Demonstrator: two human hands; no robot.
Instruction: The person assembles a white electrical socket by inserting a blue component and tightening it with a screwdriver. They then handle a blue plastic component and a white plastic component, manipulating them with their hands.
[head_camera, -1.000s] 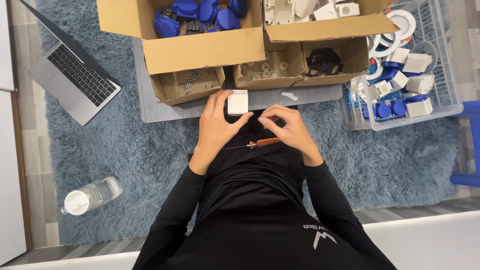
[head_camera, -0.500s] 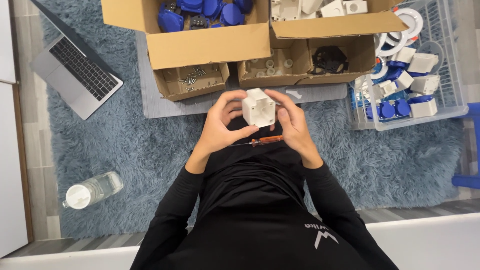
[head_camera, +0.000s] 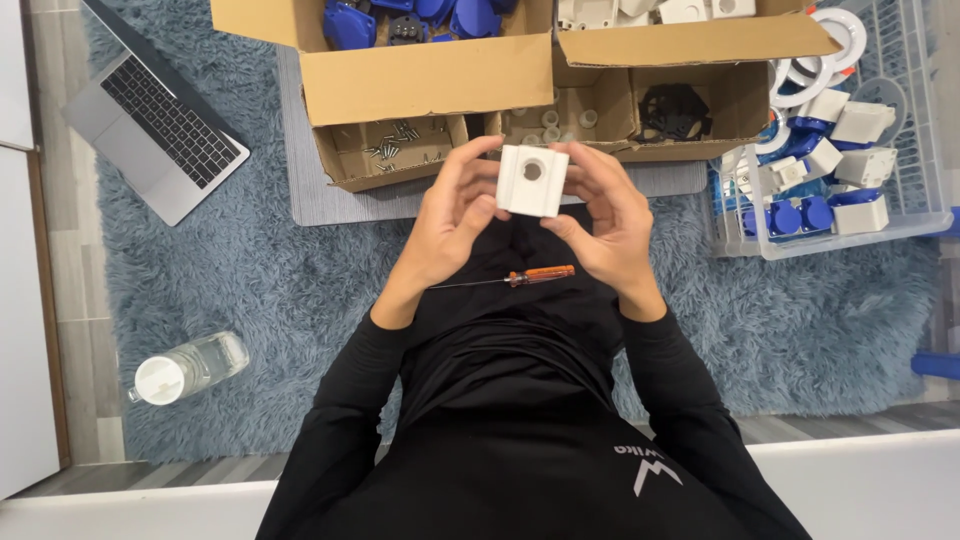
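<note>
Small white plastic box housing (head_camera: 533, 181), squarish, with a round hole in its upper face, was clamped between both hands above the lap. Left hand (head_camera: 447, 222) gripped its left side, right hand (head_camera: 612, 220) its right (fingers curled around it). Hole faced up toward camera; long axis unclear. Orange-handled thin screwdriver (head_camera: 505, 280) lay just below the hands, on the black-clothed lap.

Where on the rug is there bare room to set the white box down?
Bare rug lies between laptop, water bottle and left hand; more right of right hand, below the plastic basket. Crowded ahead: cardboard boxes. Screwdriver occupies the lap.
</note>
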